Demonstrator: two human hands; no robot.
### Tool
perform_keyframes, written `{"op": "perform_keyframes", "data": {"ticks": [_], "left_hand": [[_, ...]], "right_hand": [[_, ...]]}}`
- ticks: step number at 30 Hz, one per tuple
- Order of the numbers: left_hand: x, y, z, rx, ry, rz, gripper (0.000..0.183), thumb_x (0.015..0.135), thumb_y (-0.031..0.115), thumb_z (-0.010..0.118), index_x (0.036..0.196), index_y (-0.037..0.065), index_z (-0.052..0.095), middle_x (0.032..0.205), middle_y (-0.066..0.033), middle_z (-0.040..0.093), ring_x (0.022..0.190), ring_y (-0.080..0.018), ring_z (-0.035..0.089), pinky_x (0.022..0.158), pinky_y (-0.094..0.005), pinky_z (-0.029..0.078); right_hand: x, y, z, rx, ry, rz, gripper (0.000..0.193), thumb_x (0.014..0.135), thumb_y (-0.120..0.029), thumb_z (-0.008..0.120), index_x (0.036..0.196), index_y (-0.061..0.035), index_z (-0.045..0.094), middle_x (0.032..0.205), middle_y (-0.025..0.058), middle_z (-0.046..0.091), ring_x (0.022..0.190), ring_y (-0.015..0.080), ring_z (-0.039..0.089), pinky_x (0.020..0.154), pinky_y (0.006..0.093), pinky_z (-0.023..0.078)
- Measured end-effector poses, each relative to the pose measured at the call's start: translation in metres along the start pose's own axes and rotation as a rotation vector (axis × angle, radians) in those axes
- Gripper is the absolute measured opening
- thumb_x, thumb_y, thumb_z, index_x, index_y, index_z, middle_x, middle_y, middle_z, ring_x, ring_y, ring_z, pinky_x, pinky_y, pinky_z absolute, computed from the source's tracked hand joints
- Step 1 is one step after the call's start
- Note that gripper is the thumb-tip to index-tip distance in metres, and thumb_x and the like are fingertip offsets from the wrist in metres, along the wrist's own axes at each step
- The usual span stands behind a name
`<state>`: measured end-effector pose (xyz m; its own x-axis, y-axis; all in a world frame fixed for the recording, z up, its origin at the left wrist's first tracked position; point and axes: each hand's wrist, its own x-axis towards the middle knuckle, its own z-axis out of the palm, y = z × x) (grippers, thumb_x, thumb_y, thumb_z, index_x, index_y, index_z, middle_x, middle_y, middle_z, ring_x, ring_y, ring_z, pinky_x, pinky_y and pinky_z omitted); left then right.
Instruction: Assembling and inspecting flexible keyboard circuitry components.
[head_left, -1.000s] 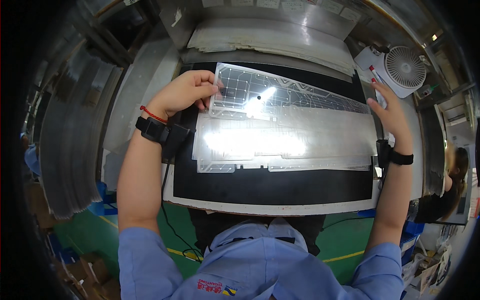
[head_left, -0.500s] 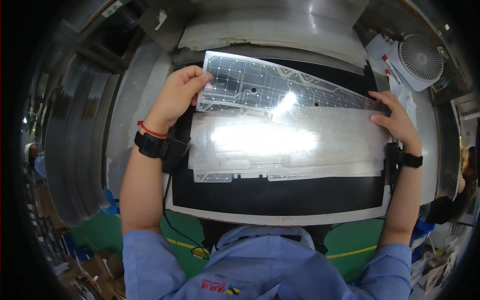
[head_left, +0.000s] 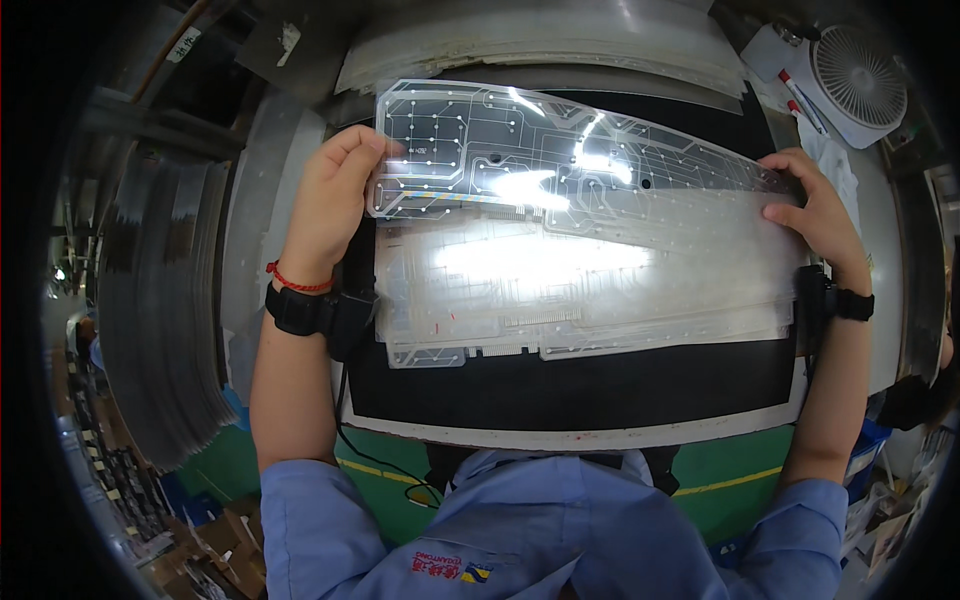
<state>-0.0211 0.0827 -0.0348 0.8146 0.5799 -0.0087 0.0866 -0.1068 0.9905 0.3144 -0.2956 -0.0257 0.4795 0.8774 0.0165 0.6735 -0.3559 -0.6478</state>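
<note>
Clear plastic circuit film point(head_left: 545, 150), pale traces and dots, is spanned between the worker's two hands, on the far side of the film stack point(head_left: 610, 300) and partly overlapping it. Left hand point(head_left: 335, 195): thumb and bent fingers pinching the film's left edge. Right hand point(head_left: 828, 215): at the right end, thumb and fingertips parted; from where I stand, can't tell if they actually grip. Film runs skewed, left end farther from the worker. Stack sits on a black mat point(head_left: 580, 400), strong glare across its middle. White fan point(head_left: 860, 75) and pens point(head_left: 802, 103) at far right; tall pile of grey sheets point(head_left: 165, 310) off to the left.
</note>
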Motion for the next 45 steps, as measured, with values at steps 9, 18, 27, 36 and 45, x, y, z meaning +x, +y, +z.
{"op": "perform_keyframes", "data": {"ticks": [9,18,27,36,45], "left_hand": [[-0.004,0.005,0.001,-0.04,-0.017,0.029,0.026,0.104,0.021,0.049,0.096,0.002,0.064,0.084,-0.0011,0.065,0.074,-0.0048,0.059,0.067,-0.0194,0.046],[-0.006,0.006,0.0,-0.02,-0.017,0.073,0.031,0.105,0.025,0.049,0.094,0.001,0.064,0.082,-0.0023,0.064,0.073,-0.0066,0.059,0.067,-0.0207,0.047],[-0.012,0.014,0.006,-0.018,0.008,0.07,0.032,0.104,0.027,0.05,0.092,0.002,0.064,0.079,-0.0026,0.064,0.069,-0.0072,0.058,0.064,-0.0213,0.045],[-0.015,0.018,0.013,-0.238,-0.003,0.07,0.026,0.099,0.017,0.047,0.086,0.001,0.064,0.078,-0.0006,0.063,0.068,-0.0065,0.055,0.064,-0.0228,0.044],[-0.028,0.031,0.027,-0.393,-0.03,0.017,0.028,0.099,0.017,0.047,0.088,0.0,0.065,0.081,-0.0026,0.066,0.072,-0.0078,0.058,0.067,-0.0243,0.046]], "right_hand": [[-0.001,-0.002,0.0,0.018,-0.001,0.028,0.05,0.072,-0.013,0.079,0.118,-0.0058,0.062,0.113,0.0047,0.056,0.113,0.0211,0.053,0.103,0.0328,0.037],[-0.001,-0.001,-0.001,0.04,-0.011,0.041,0.051,0.073,-0.013,0.079,0.12,-0.006,0.062,0.115,0.0047,0.056,0.113,0.0208,0.053,0.104,0.0327,0.037],[-0.002,-0.001,-0.001,0.019,-0.01,0.023,0.05,0.074,-0.014,0.079,0.12,-0.006,0.062,0.117,0.005,0.056,0.115,0.0207,0.053,0.104,0.0327,0.037],[-0.011,-0.095,-0.006,-0.173,0.323,-0.317,0.037,0.079,-0.013,0.076,0.114,-0.0041,0.066,0.115,0.0093,0.063,0.113,0.0237,0.058,0.1,0.0365,0.042],[0.017,-0.213,0.117,-0.156,0.343,-0.659,0.037,0.074,-0.014,0.079,0.107,-0.0041,0.064,0.107,0.013,0.062,0.099,0.0324,0.06,0.085,0.0418,0.05]]}}
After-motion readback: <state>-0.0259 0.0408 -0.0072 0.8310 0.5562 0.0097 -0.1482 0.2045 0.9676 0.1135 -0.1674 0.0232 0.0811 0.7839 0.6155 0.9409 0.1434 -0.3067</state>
